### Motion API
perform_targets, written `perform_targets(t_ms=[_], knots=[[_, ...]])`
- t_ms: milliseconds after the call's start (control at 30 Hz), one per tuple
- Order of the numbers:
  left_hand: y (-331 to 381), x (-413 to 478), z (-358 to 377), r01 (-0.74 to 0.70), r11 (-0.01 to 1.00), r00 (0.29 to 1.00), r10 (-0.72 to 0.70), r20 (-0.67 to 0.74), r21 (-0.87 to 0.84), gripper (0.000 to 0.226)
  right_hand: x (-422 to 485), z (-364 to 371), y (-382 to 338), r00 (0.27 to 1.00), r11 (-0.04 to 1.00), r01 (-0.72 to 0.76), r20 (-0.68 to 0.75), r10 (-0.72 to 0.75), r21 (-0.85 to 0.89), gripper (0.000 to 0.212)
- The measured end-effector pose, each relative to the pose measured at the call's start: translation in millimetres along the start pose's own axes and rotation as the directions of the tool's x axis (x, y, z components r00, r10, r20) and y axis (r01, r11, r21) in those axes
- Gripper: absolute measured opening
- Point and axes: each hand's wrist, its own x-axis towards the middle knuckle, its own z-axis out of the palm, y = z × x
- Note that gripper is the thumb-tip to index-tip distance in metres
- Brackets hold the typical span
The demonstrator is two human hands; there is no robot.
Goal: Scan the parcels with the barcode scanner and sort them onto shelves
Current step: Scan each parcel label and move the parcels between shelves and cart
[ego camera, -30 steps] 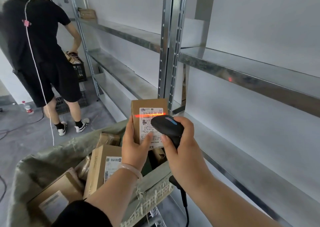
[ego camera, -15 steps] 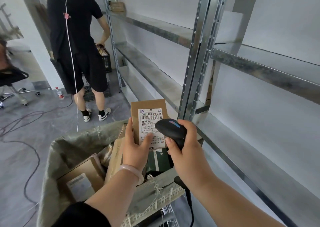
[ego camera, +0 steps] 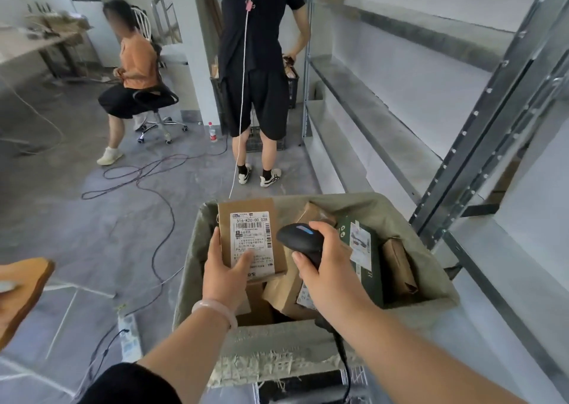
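Your left hand (ego camera: 226, 272) grips the parcel (ego camera: 251, 237) upright, label facing you, over the cart's (ego camera: 197, 240) left edge; your right hand (ego camera: 326, 262) is curled round the scanner (ego camera: 300, 240) just beside the label; more parcels lie in the cart, shelves (ego camera: 385, 132) on the right

Standing person in black (ego camera: 258, 65), back turned, far beyond the left fingers (ego camera: 214, 243). Seated person in orange (ego camera: 135, 61) on swivel chair (ego camera: 160, 99), further left. Cables (ego camera: 144, 185) looped on grey floor (ego camera: 77, 249) left of fingers; power strip (ego camera: 129, 336) below-left.
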Motion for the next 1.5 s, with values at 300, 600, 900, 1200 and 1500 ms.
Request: perform_targets(t_ms=[300, 600, 900, 1200, 1500], knots=[[-39, 11, -38, 0.145, 0.977, 0.989, -0.143, -0.025, 0.158, 0.074, 21, 68, 3, 0.985, 0.999, 0.017, 0.171, -0.008, -0.048, 0.051], [-26, 17, -31, 0.003, 0.843, 0.996, -0.051, 0.073, 0.537, 0.082, 26, 58, 10, 0.99, 0.999, -0.011, 0.139, 0.017, -0.043, 0.05], [63, 3, 66, -0.486, 0.636, 0.873, 0.323, 0.365, 0.6, 0.069, 8, -45, 17, 0.978, 0.999, -0.031, -0.207, 0.022, -0.038, 0.049], [153, -92, 203, -0.853, 0.443, 0.502, 0.552, 0.666, 0.276, 0.067, -71, -178, 10, 0.735, 0.984, -0.123, -0.678, 0.002, -0.13, 0.052], [228, -237, 262, -0.894, 0.382, 0.111, 0.695, 0.711, -0.234, 0.062, -185, -267, -46, 0.466, 0.974, -0.149, -0.881, -0.085, -0.172, 0.054]])
